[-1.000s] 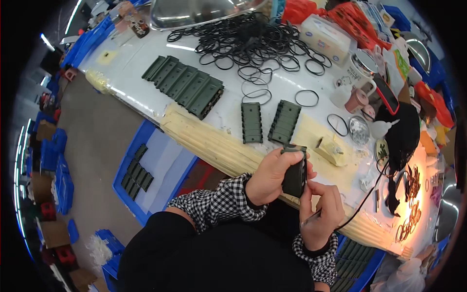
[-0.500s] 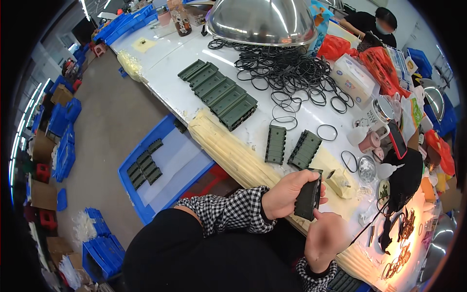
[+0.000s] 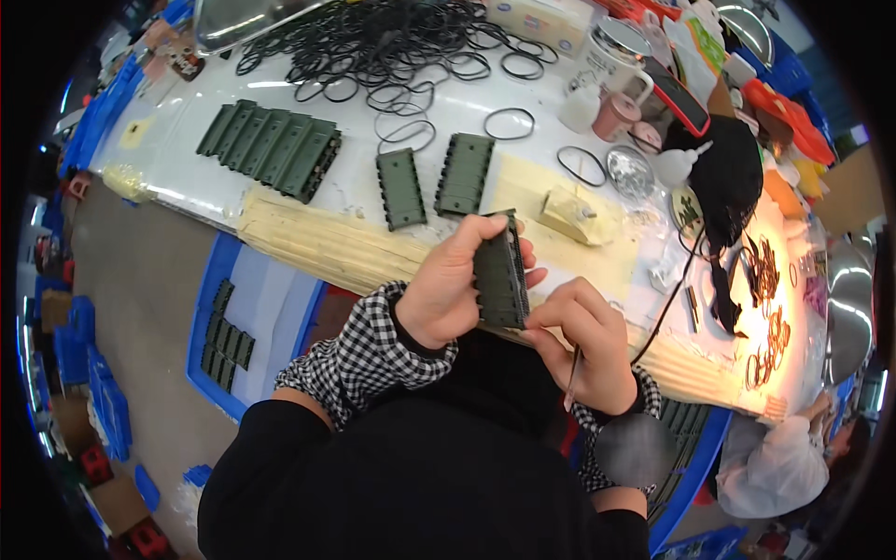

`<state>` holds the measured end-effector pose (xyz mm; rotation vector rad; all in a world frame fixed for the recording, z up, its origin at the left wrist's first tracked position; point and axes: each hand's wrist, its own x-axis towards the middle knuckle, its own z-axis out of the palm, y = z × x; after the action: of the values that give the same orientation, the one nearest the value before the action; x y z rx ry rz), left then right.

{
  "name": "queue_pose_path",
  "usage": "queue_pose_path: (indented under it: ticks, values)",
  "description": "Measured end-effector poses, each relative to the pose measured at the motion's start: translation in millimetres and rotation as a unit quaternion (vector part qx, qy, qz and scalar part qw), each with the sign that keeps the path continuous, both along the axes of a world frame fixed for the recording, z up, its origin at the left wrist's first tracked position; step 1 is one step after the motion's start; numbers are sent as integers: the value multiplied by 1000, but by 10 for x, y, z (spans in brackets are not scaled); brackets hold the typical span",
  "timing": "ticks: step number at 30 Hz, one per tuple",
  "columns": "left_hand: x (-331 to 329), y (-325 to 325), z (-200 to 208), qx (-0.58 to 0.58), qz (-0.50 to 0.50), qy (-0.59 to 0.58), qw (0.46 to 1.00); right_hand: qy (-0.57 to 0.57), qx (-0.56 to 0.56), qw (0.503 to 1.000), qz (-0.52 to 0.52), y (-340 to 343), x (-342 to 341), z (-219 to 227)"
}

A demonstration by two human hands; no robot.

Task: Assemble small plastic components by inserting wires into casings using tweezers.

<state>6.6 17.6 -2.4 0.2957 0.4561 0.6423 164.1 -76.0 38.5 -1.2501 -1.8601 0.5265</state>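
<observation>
My left hand (image 3: 448, 285) is closed round a dark green ribbed plastic piece (image 3: 501, 280), held tilted over the table's near edge. My right hand (image 3: 590, 347) is closed on a thin rod-like tool (image 3: 572, 376), whose shaft shows below the fingers. Its fingertips touch or nearly touch the piece's lower right corner; the tool's tip is hidden. Just beyond my hands, a single green piece (image 3: 401, 189) and a green stack (image 3: 464, 175) lie on the white table. Farther left is a row of similar green pieces (image 3: 271, 149).
Black rubber rings (image 3: 373, 42) lie heaped at the back. A yellowish wrapped block (image 3: 574, 215) stands right of the held piece, with a white squeeze bottle (image 3: 677, 166) and a black cloth (image 3: 733, 177) beyond. Blue trays (image 3: 210, 373) with green pieces flank me. Another person (image 3: 775, 467) is at lower right.
My view has turned, so the table sits differently in it. The right hand's fingers now show, pinched at the held piece's lower end, with the tool's shaft visible. The left hand keeps its grip.
</observation>
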Motion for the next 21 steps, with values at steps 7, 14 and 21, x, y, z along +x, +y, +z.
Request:
queue_pose_path:
  ticks: [7, 14, 21]
  values:
    - [6, 6, 51, -17, 27, 30, 999, -56, 11, 998, -13, -84, 32, -174]
    - [5, 4, 59, -3, 21, 27, 999, -81, 46, 991, -93, -258, -99, -284]
    - [-3, 29, 18, -19, 12, -9, 1000, -3, 75, 988, -133, -276, -206, -344]
